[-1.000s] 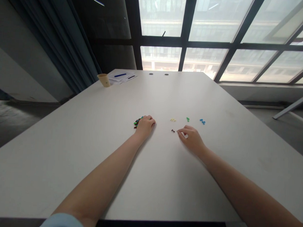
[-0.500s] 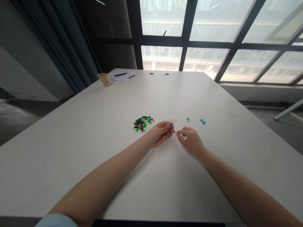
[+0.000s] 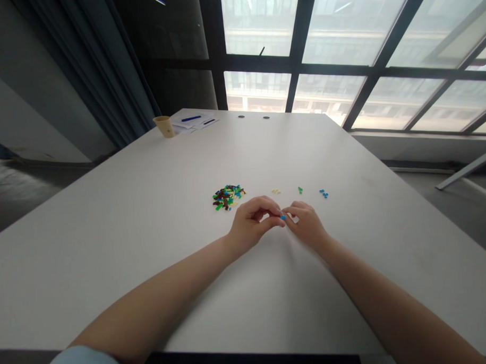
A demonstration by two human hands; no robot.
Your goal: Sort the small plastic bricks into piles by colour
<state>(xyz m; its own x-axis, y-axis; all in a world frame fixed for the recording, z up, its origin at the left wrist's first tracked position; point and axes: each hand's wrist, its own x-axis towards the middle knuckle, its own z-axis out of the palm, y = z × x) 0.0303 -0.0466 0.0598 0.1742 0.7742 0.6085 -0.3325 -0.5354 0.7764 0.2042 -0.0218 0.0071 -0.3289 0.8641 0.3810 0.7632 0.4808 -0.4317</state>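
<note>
On the white table [image 3: 105, 251], small blue plastic brick [image 3: 282, 217] pinched between the fingertips of left hand [image 3: 251, 223] and right hand [image 3: 307, 225], just beside a mixed pile of coloured bricks [image 3: 228, 197].

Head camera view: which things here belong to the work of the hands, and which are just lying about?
Part of the work:
left hand, right hand, blue piece between them, mixed heap of small coloured pieces, small yellow group, green group, blue group.

Lying about:
tan cup, papers, blue pen.
</note>
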